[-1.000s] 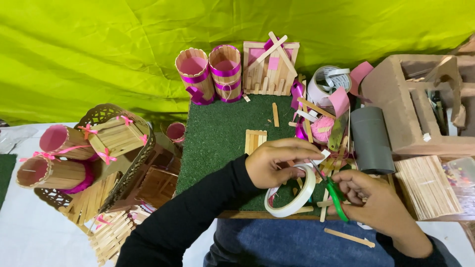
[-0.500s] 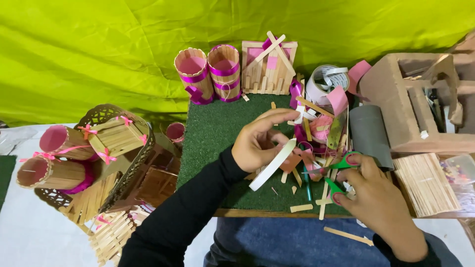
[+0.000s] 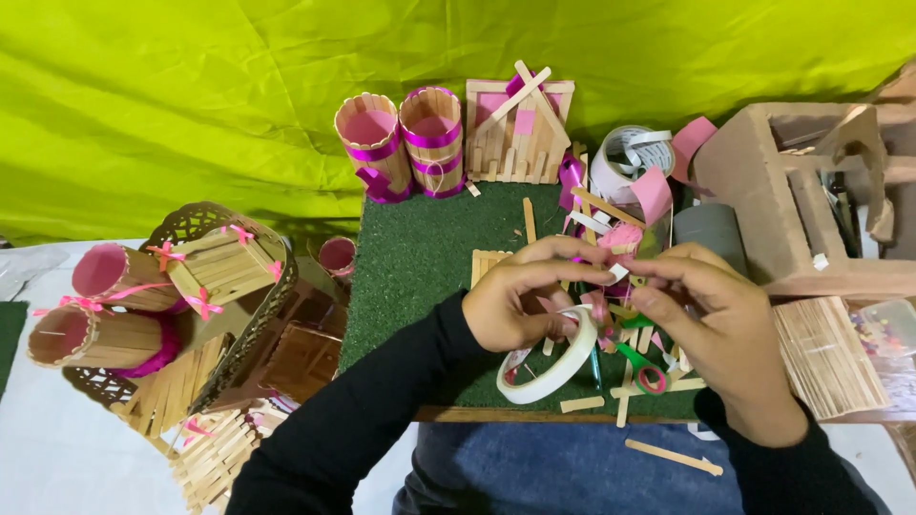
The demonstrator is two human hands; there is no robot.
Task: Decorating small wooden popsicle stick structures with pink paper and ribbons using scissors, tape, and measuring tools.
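Note:
My left hand (image 3: pixel 523 303) grips a white tape roll (image 3: pixel 551 370), which hangs tilted below the fingers over the front of a green turf mat (image 3: pixel 420 257). My right hand (image 3: pixel 718 322) meets the left one, and its fingertips pinch a small white end of tape (image 3: pixel 620 273). Green-handled scissors (image 3: pixel 643 366) lie on the mat under the right hand, among loose wooden sticks and pink scraps. Both sleeves are black.
Two stick cups with pink ribbon (image 3: pixel 401 141) and a stick house (image 3: pixel 520 129) stand at the mat's back. To the right are a cardboard box (image 3: pixel 801 191), a grey roll (image 3: pixel 711 229) and a stick bundle (image 3: pixel 830 358). Stick baskets and tubes (image 3: pixel 172 286) crowd the left.
My left hand lifted the tape roll from the front edge and brought it back to mid-mat. My right hand left the scissors and came up to meet the left fingers.

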